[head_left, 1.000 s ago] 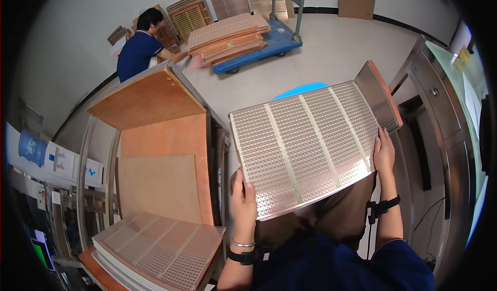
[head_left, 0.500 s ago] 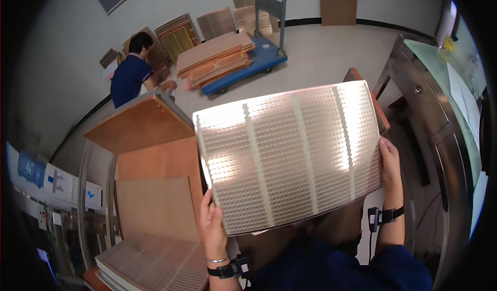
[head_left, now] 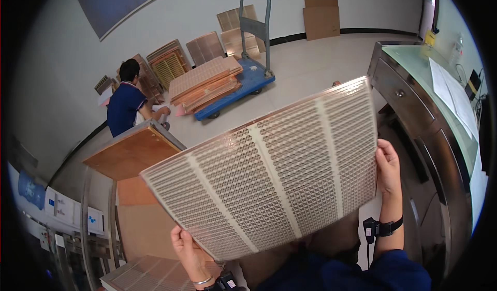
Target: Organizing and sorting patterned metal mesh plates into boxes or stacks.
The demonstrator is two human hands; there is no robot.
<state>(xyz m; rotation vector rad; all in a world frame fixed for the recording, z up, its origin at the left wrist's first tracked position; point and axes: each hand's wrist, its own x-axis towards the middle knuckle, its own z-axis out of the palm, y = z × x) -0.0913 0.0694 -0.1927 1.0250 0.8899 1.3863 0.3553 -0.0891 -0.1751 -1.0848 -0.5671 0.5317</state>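
On my feed the circuit-board panel [head_left: 274, 177], held aloft, had swung left since earlier, its far-left corner covering part of the wooden-backed rack [head_left: 129, 151]. Stacked panels [head_left: 152, 274] at the rack's near end were cut off below. The left hand [head_left: 189, 255] and right hand [head_left: 388, 169] pinched the panel's side edges, some fingers hidden.

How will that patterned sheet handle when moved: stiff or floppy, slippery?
The patterned sheet is probably fairly stiff: the left hand and right hand grip opposite edges, yet no marked sag shows. Its thin-looking edge suggests it may be light for its size. Shine at the far right corner hints at a possibly slippery face.
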